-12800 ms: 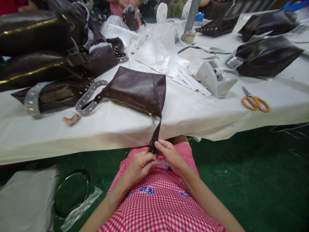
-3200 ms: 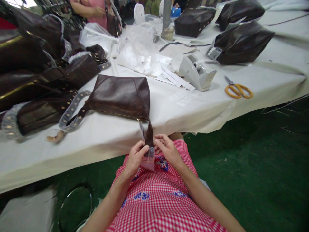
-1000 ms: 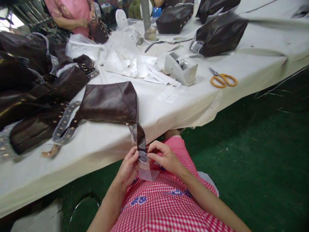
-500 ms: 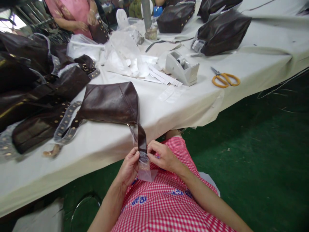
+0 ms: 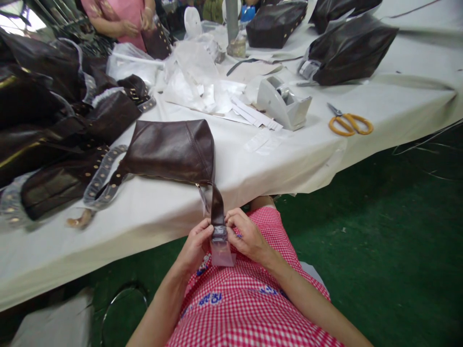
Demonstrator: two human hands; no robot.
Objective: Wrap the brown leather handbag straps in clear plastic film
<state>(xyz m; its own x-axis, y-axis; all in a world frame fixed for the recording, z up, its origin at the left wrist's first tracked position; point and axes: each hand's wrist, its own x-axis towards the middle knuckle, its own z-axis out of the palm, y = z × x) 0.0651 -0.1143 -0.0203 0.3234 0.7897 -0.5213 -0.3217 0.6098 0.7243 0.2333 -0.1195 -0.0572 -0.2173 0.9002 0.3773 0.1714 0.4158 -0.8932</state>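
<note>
A dark brown leather bag (image 5: pixel 170 150) lies on its side on the white-covered table. Its strap (image 5: pixel 217 205) hangs over the table edge toward my lap. Clear plastic film (image 5: pixel 221 250) is around the strap's lower end, and its loose part hangs below. My left hand (image 5: pixel 197 241) pinches the left edge of the wrapped strap end between thumb and fingers. On the right edge, my right hand (image 5: pixel 248 236) is closed with thumb and fingertips at the film. The buckle area under the film is hard to make out.
Several dark bags (image 5: pixel 54 120) are heaped at the left. A tape dispenser (image 5: pixel 284 103), orange-handled scissors (image 5: pixel 350 123) and plastic bags (image 5: pixel 191 70) lie farther back. More wrapped bags (image 5: pixel 352 50) stand at the back right. A person in pink (image 5: pixel 123 24) holds a bag across the table.
The view has shifted slightly, so the table things appear farther right. Both hands stay at the strap end, and the film there looks flatter and straighter around it.
</note>
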